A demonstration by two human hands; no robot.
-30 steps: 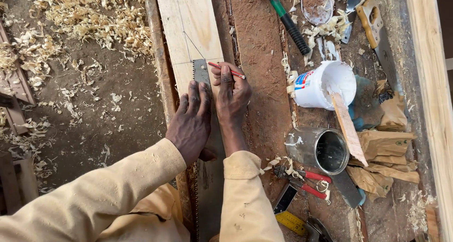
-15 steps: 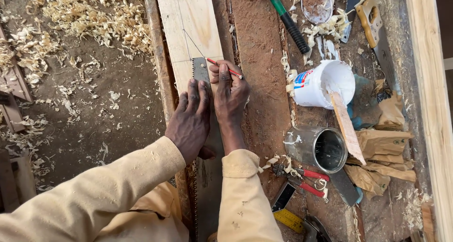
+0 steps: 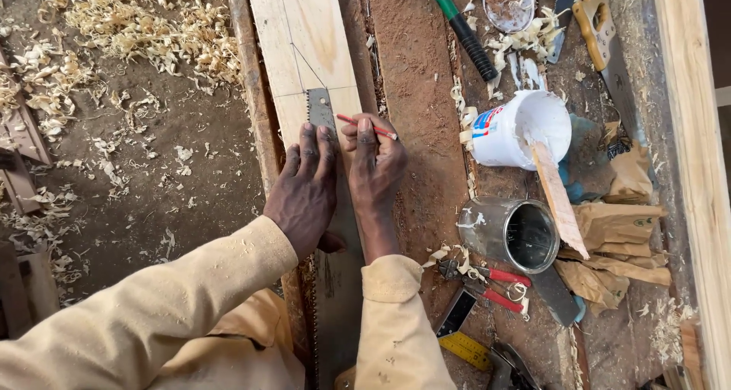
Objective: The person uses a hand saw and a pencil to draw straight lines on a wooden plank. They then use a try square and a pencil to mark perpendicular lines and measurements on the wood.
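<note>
One camera on my head looks straight down, close over my hands and the bench [image 3: 426, 93] before me.

Two handsaws [image 3: 324, 207] [image 3: 605, 47], one red pencil [image 3: 365, 126], one white tub [image 3: 518, 130], one metal can [image 3: 512, 234], one hammer [image 3: 463, 31], one pair of pliers [image 3: 487, 283].

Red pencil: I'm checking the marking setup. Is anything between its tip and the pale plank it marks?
Nothing visible. The right hand holds the red pencil, its tip beside the saw blade, which lies flat on the pale plank. The left hand presses the blade down beside it, clear of the tip.
</note>
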